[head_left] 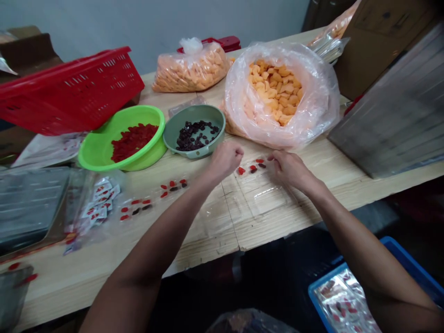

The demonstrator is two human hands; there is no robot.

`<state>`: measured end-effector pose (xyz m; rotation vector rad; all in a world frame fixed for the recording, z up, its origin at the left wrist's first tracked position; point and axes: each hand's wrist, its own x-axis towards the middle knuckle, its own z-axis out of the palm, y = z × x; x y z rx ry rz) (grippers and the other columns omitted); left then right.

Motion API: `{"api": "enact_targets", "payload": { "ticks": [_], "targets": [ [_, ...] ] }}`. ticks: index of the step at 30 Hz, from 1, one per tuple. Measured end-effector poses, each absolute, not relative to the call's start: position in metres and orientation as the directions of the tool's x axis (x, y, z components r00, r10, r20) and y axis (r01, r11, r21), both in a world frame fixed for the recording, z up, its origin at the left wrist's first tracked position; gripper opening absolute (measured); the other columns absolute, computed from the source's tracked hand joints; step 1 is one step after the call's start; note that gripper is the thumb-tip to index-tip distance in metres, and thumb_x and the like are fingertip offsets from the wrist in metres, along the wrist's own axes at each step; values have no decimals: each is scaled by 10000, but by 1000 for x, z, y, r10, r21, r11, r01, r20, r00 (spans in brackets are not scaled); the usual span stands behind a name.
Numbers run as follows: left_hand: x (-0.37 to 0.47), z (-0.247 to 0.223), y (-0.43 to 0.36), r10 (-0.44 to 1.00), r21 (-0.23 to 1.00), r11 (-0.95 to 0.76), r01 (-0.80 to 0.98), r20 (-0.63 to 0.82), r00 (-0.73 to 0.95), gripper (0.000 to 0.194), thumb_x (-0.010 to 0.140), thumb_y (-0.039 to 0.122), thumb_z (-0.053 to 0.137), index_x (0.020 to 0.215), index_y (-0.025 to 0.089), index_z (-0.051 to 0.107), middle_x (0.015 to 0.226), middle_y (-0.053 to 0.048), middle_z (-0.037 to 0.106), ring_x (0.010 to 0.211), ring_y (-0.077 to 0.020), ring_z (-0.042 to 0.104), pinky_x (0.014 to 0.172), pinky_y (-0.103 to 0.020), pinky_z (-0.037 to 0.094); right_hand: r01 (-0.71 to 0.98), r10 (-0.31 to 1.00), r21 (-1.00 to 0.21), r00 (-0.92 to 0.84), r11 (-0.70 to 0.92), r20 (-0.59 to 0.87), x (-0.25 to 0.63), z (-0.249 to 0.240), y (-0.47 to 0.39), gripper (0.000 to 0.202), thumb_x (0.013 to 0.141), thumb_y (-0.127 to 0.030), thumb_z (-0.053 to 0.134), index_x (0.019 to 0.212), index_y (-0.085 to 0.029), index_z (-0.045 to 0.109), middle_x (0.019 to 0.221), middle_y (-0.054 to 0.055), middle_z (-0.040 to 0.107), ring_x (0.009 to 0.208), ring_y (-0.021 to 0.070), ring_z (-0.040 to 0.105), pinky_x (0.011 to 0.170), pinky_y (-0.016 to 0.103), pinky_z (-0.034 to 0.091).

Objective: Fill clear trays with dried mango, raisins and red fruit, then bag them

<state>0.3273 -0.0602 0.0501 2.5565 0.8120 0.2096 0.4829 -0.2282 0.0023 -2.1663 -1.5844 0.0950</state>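
Observation:
My left hand (227,161) is closed, fingers curled, just in front of the green-grey bowl (192,151) of dark dried pieces; anything inside it is hidden. My right hand (290,169) pinches at the upper right edge of a clear plastic bag (265,196) lying flat on the table. Several red pieces (242,170) and dark pieces (254,170) sit at this bag's upper part, between my hands. Left of my left forearm, more clear bags carry red pieces (172,183) and dark pieces (136,211). A lime-green bowl (156,155) holds red dried pieces.
A large open plastic bag (321,99) of orange pieces stands behind my right hand, with a tied bag (190,71) beyond. At left are a red basket (86,97) and a bag of white sachets (102,201). A blue crate (317,298) with filled packets sits below the table, right.

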Motion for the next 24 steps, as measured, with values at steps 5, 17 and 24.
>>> {"api": "enact_targets", "payload": {
  "ticks": [5,17,24],
  "targets": [
    [297,47,-64,465,341,-813,472,-106,879,169,810,173,639,814,189,807,790,-52,740,727,-173,626,717,-291,458,938,970,-345,48,39,240,467,16,-216,278,849,-70,513,1003,-154,728,1001,110,659,951,227,593,817,292,419],
    [292,48,-64,363,393,-838,380,-119,924,231,875,190,606,953,244,816,916,-35,742,794,-162,647,740,-272,460,933,991,-359,36,11,125,455,9,-220,361,846,-66,506,1150,-163,675,967,78,574,850,194,536,756,276,391],
    [311,49,-76,327,115,-933,341,-121,937,212,872,182,596,958,186,790,1008,-96,743,900,-239,673,729,-322,461,916,977,-401,66,21,203,448,12,-237,418,825,-22,483,1138,-188,706,1032,93,620,948,216,589,868,302,450]
  ]
}}
